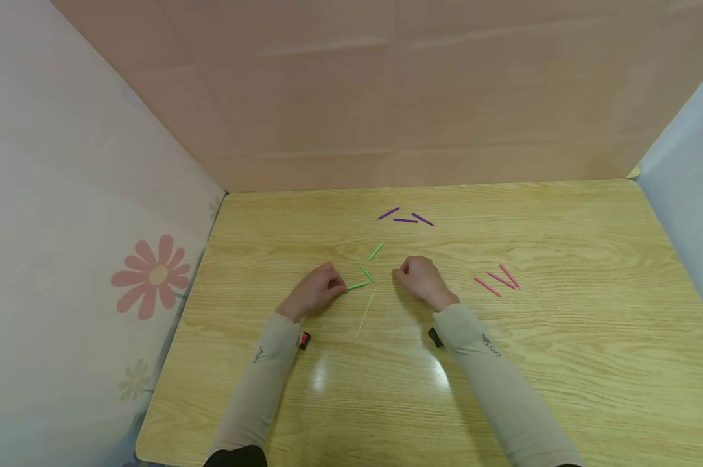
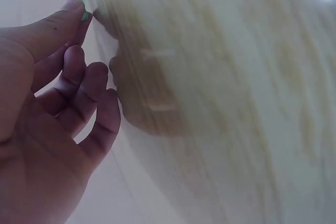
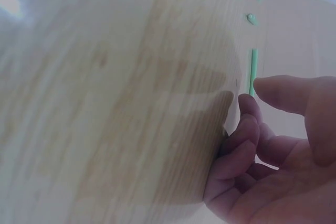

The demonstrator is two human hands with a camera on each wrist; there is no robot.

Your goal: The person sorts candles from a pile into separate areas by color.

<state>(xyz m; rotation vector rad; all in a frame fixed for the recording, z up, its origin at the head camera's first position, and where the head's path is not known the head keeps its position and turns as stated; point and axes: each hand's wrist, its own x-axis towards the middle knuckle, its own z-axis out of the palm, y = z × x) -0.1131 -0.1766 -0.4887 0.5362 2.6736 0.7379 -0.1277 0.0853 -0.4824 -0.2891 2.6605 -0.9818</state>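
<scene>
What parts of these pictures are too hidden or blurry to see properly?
- Head view: left hand covers the end of one green stick; whether it pinches it is unclear.
- Head view: right hand curls over; its fingertips are hidden.
- Left wrist view: table is blurred.
- Right wrist view: a green stick is partly hidden behind a finger.

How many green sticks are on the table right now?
3 green sticks: one farthest out, below the purple ones; one midway between the hands; one touching the left hand fingertips. The curled hands could hide more.
</scene>
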